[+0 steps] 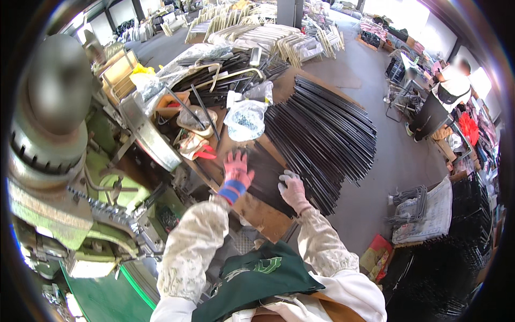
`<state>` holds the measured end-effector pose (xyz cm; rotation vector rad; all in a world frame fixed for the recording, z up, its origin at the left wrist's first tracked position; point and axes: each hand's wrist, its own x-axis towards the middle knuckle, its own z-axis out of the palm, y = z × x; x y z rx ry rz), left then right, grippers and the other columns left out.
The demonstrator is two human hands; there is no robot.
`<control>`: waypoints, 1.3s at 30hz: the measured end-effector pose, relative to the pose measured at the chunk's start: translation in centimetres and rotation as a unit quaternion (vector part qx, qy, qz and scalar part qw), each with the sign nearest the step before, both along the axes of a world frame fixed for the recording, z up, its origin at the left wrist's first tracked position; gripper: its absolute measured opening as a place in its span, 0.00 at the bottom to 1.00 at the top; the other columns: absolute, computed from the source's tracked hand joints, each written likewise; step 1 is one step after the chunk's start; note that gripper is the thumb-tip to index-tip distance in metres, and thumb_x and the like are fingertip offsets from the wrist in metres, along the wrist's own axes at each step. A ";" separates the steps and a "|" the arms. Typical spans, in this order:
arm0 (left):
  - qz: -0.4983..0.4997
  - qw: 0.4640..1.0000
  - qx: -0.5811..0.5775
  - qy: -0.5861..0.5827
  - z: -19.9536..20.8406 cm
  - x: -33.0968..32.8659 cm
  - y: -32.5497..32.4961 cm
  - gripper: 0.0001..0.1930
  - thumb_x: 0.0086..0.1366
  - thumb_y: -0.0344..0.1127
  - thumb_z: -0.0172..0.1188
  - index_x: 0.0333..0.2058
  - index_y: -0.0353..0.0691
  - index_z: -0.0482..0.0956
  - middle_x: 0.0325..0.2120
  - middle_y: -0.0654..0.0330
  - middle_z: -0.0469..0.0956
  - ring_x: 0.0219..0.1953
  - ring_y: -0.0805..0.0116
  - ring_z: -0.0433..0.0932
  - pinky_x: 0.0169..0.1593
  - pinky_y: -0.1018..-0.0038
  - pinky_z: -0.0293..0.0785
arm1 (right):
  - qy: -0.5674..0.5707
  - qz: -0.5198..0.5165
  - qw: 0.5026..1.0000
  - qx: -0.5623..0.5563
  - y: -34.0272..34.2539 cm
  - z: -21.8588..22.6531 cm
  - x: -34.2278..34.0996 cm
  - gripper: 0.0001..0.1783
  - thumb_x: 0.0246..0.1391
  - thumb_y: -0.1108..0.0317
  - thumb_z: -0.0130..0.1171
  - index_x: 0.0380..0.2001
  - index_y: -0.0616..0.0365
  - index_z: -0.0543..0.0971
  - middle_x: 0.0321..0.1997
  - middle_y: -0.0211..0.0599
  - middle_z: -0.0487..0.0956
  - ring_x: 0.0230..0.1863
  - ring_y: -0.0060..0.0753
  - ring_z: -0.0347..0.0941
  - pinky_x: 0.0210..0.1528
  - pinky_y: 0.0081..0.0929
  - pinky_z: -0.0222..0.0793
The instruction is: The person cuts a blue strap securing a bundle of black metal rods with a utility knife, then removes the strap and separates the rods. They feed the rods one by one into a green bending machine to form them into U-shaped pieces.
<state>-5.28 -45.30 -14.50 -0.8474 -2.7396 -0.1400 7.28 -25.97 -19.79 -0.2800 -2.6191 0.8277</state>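
My left hand [237, 170], in a red-pink glove with a blue cuff, lies with fingers spread near the left edge of a brown board [265, 214]. It holds nothing that I can see. To its right, my right hand [293, 192], in a paler glove, is palm down with its fingers apart, at the edge of the dark tubes. A dark, blurred patch of thin tubes [263, 174] lies between the hands. Beyond my right hand, a large fan of black metal tubes [327, 134] covers the table. A clear plastic bag of small metal parts [245, 122] sits ahead of my left hand.
A green machine [48, 188] stands close on the left. Trays and a red-and-white glove [196, 147] lie beside the bag. Pale frames [268, 37] are stacked at the back. A person [448, 94] stands at the far right. More black tubes [434, 273] lie at lower right.
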 end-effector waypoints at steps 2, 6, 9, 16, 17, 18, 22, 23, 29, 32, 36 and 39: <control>0.002 0.994 -0.054 0.096 1.8 -6.9 0.7 0.42 0.47 0.58 0.64 0.59 0.42 0.68 0.62 0.50 0.63 0.65 0.43 0.56 0.67 0.47 0.45 | 0.040 0.011 0.999 -0.010 -0.4 1.5 -0.4 0.12 0.44 0.68 0.66 0.36 0.54 0.81 0.52 0.42 0.76 0.53 0.50 0.71 0.55 0.41 0.69; 0.062 0.993 -0.098 0.029 6.3 -14.0 6.1 0.55 0.38 0.66 0.69 0.64 0.47 0.61 0.65 0.43 0.57 0.67 0.43 0.51 0.69 0.46 0.38 | 0.031 -0.032 0.998 -0.034 3.1 2.1 -0.3 0.11 0.45 0.69 0.64 0.36 0.55 0.81 0.50 0.42 0.77 0.52 0.51 0.71 0.54 0.41 0.69; 0.154 0.979 -0.101 -0.090 4.8 -19.3 7.9 0.68 0.33 0.69 0.72 0.69 0.45 0.47 0.66 0.43 0.53 0.66 0.48 0.57 0.63 0.57 0.61 | 0.034 -0.048 0.996 -0.063 4.0 3.6 -1.5 0.10 0.45 0.70 0.65 0.34 0.56 0.81 0.48 0.40 0.78 0.49 0.49 0.72 0.53 0.41 0.70; 0.079 0.995 -0.043 -0.032 1.1 -32.8 5.0 0.17 0.45 0.46 0.60 0.34 0.45 0.81 0.38 0.55 0.81 0.42 0.61 0.80 0.43 0.67 0.75 | 0.022 0.011 0.994 -0.107 1.9 3.0 -7.0 0.11 0.47 0.70 0.65 0.36 0.56 0.81 0.50 0.42 0.77 0.52 0.48 0.72 0.54 0.37 0.70; 0.093 0.995 -0.014 0.037 2.0 -33.8 4.8 0.11 0.48 0.41 0.56 0.28 0.47 0.83 0.33 0.58 0.83 0.38 0.61 0.82 0.38 0.67 0.78 | 0.022 0.007 0.995 -0.098 2.3 2.9 -7.0 0.11 0.47 0.70 0.66 0.36 0.56 0.81 0.51 0.42 0.76 0.52 0.49 0.72 0.54 0.37 0.70; 0.105 0.993 -0.018 0.055 3.0 -35.2 3.3 0.09 0.50 0.39 0.54 0.25 0.49 0.83 0.31 0.58 0.83 0.37 0.57 0.82 0.37 0.64 0.78 | 0.041 0.004 0.995 -0.086 2.5 2.4 -7.4 0.10 0.45 0.71 0.67 0.34 0.56 0.81 0.50 0.42 0.77 0.51 0.49 0.73 0.53 0.39 0.71; 0.209 0.973 0.094 0.035 2.7 -38.4 -1.3 0.09 0.49 0.36 0.57 0.27 0.42 0.83 0.30 0.50 0.82 0.37 0.52 0.82 0.40 0.63 0.78 | 0.021 0.004 1.000 0.005 4.2 3.5 -9.0 0.10 0.42 0.73 0.66 0.32 0.55 0.81 0.47 0.42 0.79 0.50 0.50 0.74 0.51 0.40 0.72; 0.235 0.962 0.135 0.034 2.3 -38.9 -1.8 0.09 0.48 0.36 0.57 0.27 0.40 0.83 0.29 0.47 0.82 0.37 0.50 0.82 0.41 0.63 0.78 | 0.028 0.002 0.999 0.028 5.3 4.0 -9.9 0.10 0.43 0.73 0.65 0.32 0.55 0.81 0.48 0.42 0.79 0.50 0.50 0.73 0.50 0.40 0.72; 0.276 0.845 0.451 -0.082 -0.3 -40.5 -0.9 0.09 0.45 0.34 0.61 0.22 0.34 0.80 0.21 0.49 0.81 0.26 0.54 0.80 0.34 0.64 0.73 | 0.063 0.025 0.991 0.114 11.3 4.8 -24.4 0.11 0.48 0.67 0.61 0.37 0.54 0.80 0.51 0.35 0.78 0.58 0.40 0.68 0.59 0.40 0.60; 0.248 0.807 0.524 -0.115 -0.2 -41.3 0.9 0.04 0.46 0.30 0.62 0.21 0.36 0.80 0.17 0.62 0.78 0.21 0.70 0.75 0.28 0.70 0.70 | -0.036 0.019 0.981 0.191 13.7 5.1 -31.4 0.17 0.49 0.61 0.59 0.42 0.54 0.80 0.51 0.38 0.78 0.56 0.42 0.69 0.60 0.43 0.59; 0.297 0.767 0.568 -0.027 -2.5 -44.0 -1.6 0.11 0.44 0.34 0.68 0.19 0.40 0.73 0.18 0.64 0.72 0.21 0.70 0.67 0.27 0.67 0.65 | -0.124 -0.028 0.977 0.170 12.8 4.7 -39.2 0.31 0.48 0.53 0.60 0.52 0.59 0.72 0.54 0.42 0.75 0.60 0.44 0.67 0.64 0.49 0.55; 0.339 0.724 0.601 -0.017 -3.2 -46.8 -14.2 0.12 0.43 0.34 0.70 0.26 0.34 0.81 0.23 0.57 0.80 0.26 0.65 0.78 0.33 0.67 0.74 | -0.190 0.042 0.978 0.073 6.1 5.3 -44.3 0.33 0.47 0.50 0.62 0.53 0.59 0.71 0.54 0.45 0.77 0.59 0.45 0.70 0.66 0.51 0.53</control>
